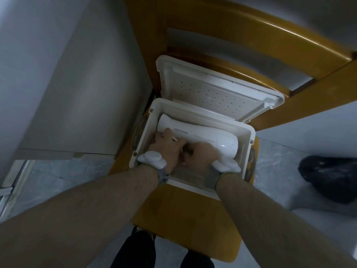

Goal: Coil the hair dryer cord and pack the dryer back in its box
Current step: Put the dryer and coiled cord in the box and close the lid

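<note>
A white hair dryer (201,134) lies on its side inside an open white plastic box (245,151), barrel running left to right. The box's perforated lid (212,89) stands tilted back behind it. Both hands are down in the box on the near side of the dryer. My left hand (168,147) presses against the dryer's left part, fingers curled over something thin and white, perhaps the cord. My right hand (202,153) is curled around a hidden part beside it, likely the handle or cord. The cord itself is mostly hidden under the hands.
The box sits on the seat of a yellow wooden chair (189,219) whose backrest (251,35) rises behind the lid. A grey wall panel (67,93) is at left. A black bag (332,178) lies on the pale floor at right. My dark shoes (135,252) show below.
</note>
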Tool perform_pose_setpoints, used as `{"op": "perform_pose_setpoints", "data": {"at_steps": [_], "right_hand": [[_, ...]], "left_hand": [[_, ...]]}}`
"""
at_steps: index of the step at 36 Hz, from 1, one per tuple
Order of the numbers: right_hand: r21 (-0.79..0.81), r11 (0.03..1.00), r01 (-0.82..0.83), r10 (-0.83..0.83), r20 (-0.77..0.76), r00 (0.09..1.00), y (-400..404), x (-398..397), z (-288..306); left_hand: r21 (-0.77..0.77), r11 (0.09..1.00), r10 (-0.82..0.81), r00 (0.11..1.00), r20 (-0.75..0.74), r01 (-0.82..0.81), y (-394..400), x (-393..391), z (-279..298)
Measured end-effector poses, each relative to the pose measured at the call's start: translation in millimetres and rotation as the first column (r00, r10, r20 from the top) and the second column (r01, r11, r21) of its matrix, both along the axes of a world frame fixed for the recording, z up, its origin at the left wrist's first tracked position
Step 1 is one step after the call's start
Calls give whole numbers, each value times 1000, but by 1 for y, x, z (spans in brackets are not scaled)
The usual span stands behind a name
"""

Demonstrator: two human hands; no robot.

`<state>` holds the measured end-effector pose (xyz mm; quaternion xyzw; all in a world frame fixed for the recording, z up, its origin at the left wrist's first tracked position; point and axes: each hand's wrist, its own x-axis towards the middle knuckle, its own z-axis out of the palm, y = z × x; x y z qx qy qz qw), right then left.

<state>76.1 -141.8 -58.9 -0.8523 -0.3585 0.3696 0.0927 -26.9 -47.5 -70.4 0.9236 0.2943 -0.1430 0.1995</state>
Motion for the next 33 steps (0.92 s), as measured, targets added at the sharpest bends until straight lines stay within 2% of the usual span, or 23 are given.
{"op": "perform_pose_setpoints", "data": {"at_steps": [6,10,15,19,23,28,33], "right_hand": [[-16,995,-101,102,48,994,-10,0,-6],[-37,990,-138,139,29,990,-13,6,-5],[-33,992,-119,120,17,993,-12,4,-4],[-38,984,-175,176,32,984,-9,3,-5],[-137,952,-273,283,58,957,-6,4,-9],[-169,964,-204,225,118,967,-5,-1,-16],[-172,975,-140,153,64,986,-9,-2,-1]], "left_hand": [[38,997,-69,997,-41,71,-1,-6,2],[24,998,-49,998,-41,50,-3,-6,10],[9,1000,22,990,-139,-21,-4,5,10],[55,998,-38,993,-108,44,-1,2,7],[6,999,-35,999,-10,35,2,1,5],[-17,999,-31,999,13,31,2,1,6],[-43,998,-55,998,-7,54,-3,-7,18]]}}
